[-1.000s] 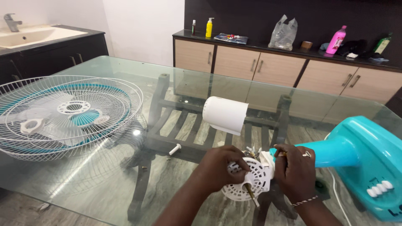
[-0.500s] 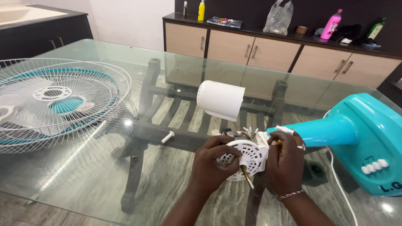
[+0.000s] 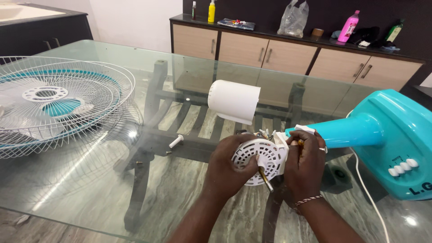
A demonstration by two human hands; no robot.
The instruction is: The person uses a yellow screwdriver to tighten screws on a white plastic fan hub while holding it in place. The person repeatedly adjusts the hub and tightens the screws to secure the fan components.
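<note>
My left hand grips the white perforated fan motor housing, whose metal shaft points toward me. My right hand holds the housing's right side where it meets the turquoise fan stand, which lies on its side on the glass table. A yellowish tool tip shows between my right fingers. Loose wires poke out above the motor. A white cylindrical motor cover lies just beyond my hands.
White wire fan guards with a turquoise blade rest at the table's left. A small white knob and small screws lie near the middle. A white cord trails at right. Bottles and a plastic bag stand on the sideboard behind.
The view has shifted, so everything sits a little higher and further left. Both hands have stayed on the motor housing, tilting its face more toward me.
</note>
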